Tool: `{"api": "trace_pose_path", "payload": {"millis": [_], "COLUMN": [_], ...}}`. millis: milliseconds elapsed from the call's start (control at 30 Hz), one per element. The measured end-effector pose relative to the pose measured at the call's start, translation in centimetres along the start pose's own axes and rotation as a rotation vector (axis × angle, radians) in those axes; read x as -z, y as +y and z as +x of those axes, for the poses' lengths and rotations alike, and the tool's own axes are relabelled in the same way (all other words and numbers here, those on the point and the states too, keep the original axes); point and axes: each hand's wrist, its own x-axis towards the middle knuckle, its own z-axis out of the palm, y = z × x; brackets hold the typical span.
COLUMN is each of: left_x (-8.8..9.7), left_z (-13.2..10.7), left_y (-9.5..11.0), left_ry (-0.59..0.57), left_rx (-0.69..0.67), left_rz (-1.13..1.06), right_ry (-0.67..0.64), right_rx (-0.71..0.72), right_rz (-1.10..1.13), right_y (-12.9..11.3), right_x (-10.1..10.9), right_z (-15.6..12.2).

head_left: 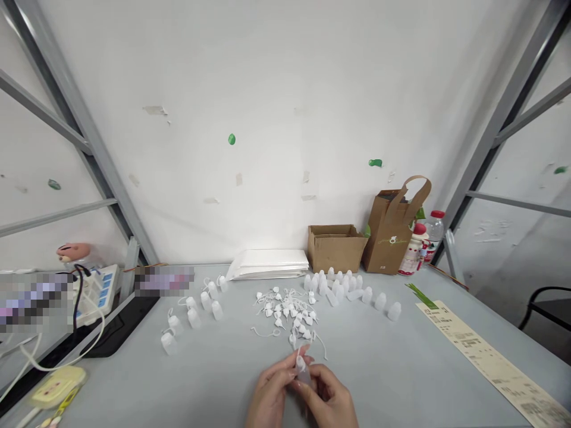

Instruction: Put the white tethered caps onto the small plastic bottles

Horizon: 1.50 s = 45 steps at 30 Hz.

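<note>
Near the front of the table, my left hand (272,386) and my right hand (332,393) meet around a small translucent white bottle-shaped piece (302,370). Fingers of both hands are closed on it, and its lower end is hidden. White cord shows at its top. Just beyond my hands lies a loose heap of small white caps with cords (289,309). To the left stand several translucent pieces with corded caps (193,317). Back right is a group of similar translucent pieces (339,293) without visible cords; a few of them lie on their sides.
Against the wall are a stack of white sheets or envelopes (267,264), an open cardboard box (336,252) and a brown paper bag (388,238). Bottles (433,229) stand beside the bag. A long printed paper strip (482,356) lies right; a power strip (96,294) and cables sit left.
</note>
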Motion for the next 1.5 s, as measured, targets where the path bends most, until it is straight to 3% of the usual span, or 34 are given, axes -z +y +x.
{"api": "trace_pose_path", "payload": {"millis": [400,533,667,767,833,967,1200,1367,1500], "left_x": [0.1,-0.4,-0.2,0.4,0.7,0.3,-1.1,-1.3,-1.0], "left_z": [0.2,-0.1,0.2,0.5,0.6,0.3,-0.5,-0.6,-0.6], "left_y": [-0.3,-0.5,-0.3,-0.2,-0.3,-0.7,-1.2,-1.4,-1.3], "left_ry": [0.012,0.041,0.072,0.033,-0.002,0.004,0.093,0.203,0.163], "left_rx": [-0.019,-0.085,-0.148,-0.143,-0.128,-0.136,-0.118,-0.113,-0.112], "left_rz": [0.040,0.110,0.121,0.141,0.131,0.098,0.015,0.000,-0.085], "right_ry": [-0.029,0.001,-0.058,-0.097,-0.100,-0.034,0.173,0.220,0.206], "right_rx": [-0.010,0.033,0.134,0.177,0.122,0.043,0.120,0.144,0.181], "right_rz": [0.084,0.076,0.091,0.089,0.100,0.075,-0.161,-0.200,-0.196], "right_y": [0.5,0.4,-0.4,-0.8,-0.7,-0.4,-0.9,-1.3,-1.5], "right_x": [0.1,0.2,0.3,0.4,0.3,0.1,-0.7,-1.0,-0.9], "right_z": [0.2,0.2,0.3,0.4,0.4,0.1,-0.9,-1.2,-1.2]}}
